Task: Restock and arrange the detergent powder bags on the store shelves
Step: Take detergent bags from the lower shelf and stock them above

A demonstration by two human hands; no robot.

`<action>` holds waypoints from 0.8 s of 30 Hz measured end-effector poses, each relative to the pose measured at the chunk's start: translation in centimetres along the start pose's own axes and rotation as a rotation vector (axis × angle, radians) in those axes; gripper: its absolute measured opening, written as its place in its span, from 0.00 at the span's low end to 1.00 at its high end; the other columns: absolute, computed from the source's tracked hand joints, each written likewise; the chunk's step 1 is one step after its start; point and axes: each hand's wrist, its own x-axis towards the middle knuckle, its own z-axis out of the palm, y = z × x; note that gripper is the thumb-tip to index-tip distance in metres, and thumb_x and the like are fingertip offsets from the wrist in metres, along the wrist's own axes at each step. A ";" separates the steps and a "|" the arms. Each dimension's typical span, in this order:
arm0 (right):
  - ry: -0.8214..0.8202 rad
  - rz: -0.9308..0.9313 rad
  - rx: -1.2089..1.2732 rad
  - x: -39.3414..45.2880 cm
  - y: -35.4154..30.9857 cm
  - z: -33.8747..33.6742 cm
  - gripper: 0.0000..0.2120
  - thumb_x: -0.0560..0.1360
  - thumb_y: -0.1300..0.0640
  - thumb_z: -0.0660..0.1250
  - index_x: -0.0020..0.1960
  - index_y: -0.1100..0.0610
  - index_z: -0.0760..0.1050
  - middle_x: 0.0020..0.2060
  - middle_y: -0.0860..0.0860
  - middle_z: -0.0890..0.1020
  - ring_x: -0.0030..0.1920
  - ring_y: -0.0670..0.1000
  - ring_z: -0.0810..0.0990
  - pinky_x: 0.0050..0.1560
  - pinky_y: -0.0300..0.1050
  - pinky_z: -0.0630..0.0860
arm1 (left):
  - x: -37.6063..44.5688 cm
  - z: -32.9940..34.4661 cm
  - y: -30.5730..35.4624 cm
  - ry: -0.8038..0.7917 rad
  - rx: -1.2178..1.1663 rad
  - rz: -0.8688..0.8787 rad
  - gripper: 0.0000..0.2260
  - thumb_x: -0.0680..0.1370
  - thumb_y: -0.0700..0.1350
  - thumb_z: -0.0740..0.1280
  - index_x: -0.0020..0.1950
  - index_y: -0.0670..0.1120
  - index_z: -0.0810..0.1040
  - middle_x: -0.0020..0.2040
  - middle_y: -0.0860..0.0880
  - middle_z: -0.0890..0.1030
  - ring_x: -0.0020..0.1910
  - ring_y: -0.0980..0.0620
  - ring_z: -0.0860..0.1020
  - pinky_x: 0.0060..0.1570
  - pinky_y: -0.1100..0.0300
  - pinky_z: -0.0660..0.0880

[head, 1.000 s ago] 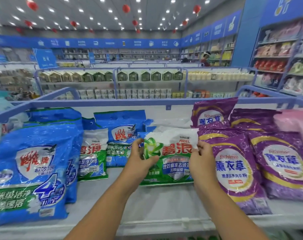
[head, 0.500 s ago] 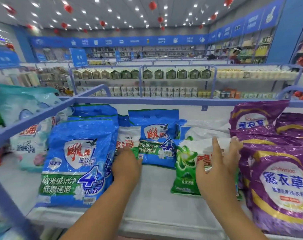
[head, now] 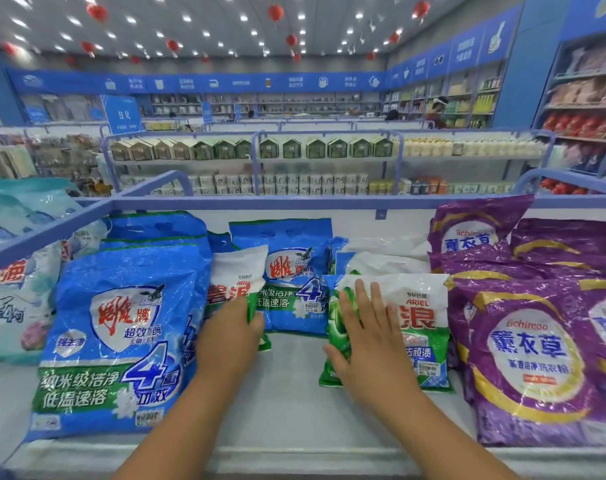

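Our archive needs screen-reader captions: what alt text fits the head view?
Two bare hands rest on green-and-white Ariel bags on a store shelf: the left hand on the left Ariel bag, the right hand flat on the right Ariel bag. Blue bags lie left, purple bags right.

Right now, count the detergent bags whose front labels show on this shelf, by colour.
Blue bags: 2
Green and white bags: 2
Purple bags: 3
Pale teal bag, beyond the left rail: 1
Total: 8
More bags lie stacked behind these, too hidden to count.
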 end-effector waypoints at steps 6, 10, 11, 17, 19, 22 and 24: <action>0.010 0.061 0.695 -1.7 -2.8 -1.9 0.25 0.82 0.39 0.57 0.77 0.42 0.63 0.75 0.37 0.65 0.75 0.36 0.61 0.76 0.41 0.61 | -6.3 -0.8 5.4 0.057 -0.343 0.088 0.15 0.76 0.49 0.66 0.36 0.49 0.62 0.32 0.50 0.68 0.31 0.52 0.65 0.30 0.53 0.57; 0.009 0.188 0.808 -0.5 -3.5 -2.4 0.16 0.79 0.40 0.63 0.43 0.52 0.75 0.42 0.49 0.79 0.44 0.46 0.77 0.49 0.49 0.75 | -9.6 1.0 7.1 -0.123 -0.435 0.242 0.04 0.77 0.48 0.64 0.47 0.56 0.70 0.42 0.57 0.73 0.38 0.57 0.72 0.33 0.59 0.65; 0.009 0.230 0.863 -0.1 -3.3 -2.6 0.16 0.79 0.42 0.65 0.45 0.55 0.77 0.42 0.51 0.80 0.45 0.50 0.79 0.51 0.51 0.76 | -9.7 1.1 7.1 -0.163 -0.449 0.283 0.06 0.77 0.47 0.65 0.48 0.58 0.70 0.42 0.58 0.73 0.40 0.59 0.73 0.34 0.63 0.66; 0.091 0.327 1.055 0.3 -2.3 -2.9 0.08 0.79 0.57 0.69 0.43 0.50 0.82 0.41 0.48 0.86 0.46 0.48 0.84 0.53 0.51 0.80 | -7.3 0.1 3.9 -0.071 -0.406 0.165 0.06 0.78 0.55 0.68 0.43 0.58 0.74 0.42 0.59 0.77 0.43 0.59 0.77 0.41 0.59 0.73; 0.156 0.310 1.164 0.0 -2.1 -3.5 0.09 0.80 0.58 0.69 0.43 0.48 0.83 0.41 0.47 0.87 0.44 0.46 0.84 0.52 0.49 0.81 | -5.9 -0.2 2.1 -0.001 -0.312 -0.067 0.16 0.75 0.58 0.72 0.57 0.53 0.75 0.54 0.57 0.76 0.55 0.53 0.76 0.54 0.55 0.74; 0.315 0.331 1.318 -0.5 -0.4 -4.3 0.09 0.80 0.61 0.68 0.45 0.51 0.84 0.43 0.53 0.87 0.49 0.55 0.86 0.53 0.57 0.82 | -5.3 -0.2 2.0 -0.265 -0.592 -0.217 0.22 0.74 0.58 0.74 0.64 0.51 0.74 0.56 0.57 0.78 0.56 0.56 0.78 0.52 0.62 0.74; 0.381 0.417 1.413 -1.1 1.5 -4.3 0.08 0.81 0.59 0.68 0.46 0.51 0.84 0.45 0.55 0.87 0.52 0.63 0.85 0.54 0.65 0.81 | -5.7 0.2 3.3 -0.305 -0.788 -0.162 0.15 0.75 0.53 0.75 0.59 0.53 0.78 0.53 0.57 0.84 0.53 0.58 0.83 0.49 0.63 0.78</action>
